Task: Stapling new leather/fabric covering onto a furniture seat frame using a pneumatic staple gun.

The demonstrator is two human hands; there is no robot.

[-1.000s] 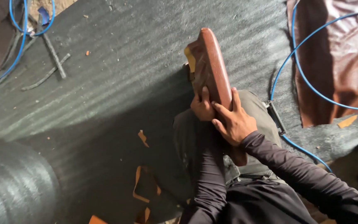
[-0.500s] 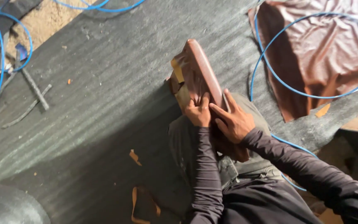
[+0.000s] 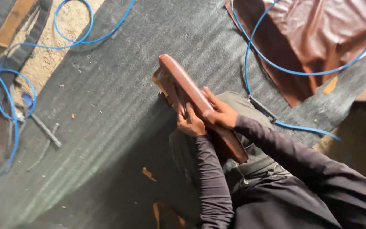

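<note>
A long, narrow padded panel covered in brown leather [image 3: 195,99] stands on edge across the person's lap, its far end tilted up over the dark grey felt mat [image 3: 106,106]. The left hand [image 3: 190,125] grips the panel's left face, fingers pressing the leather against it. The right hand [image 3: 219,113] clasps the top edge from the right. The covering looks mostly wrapped; loose folds remain at the far end. A blue hose [image 3: 250,55] loops across a brown leather sheet [image 3: 314,38] to the far right.
</note>
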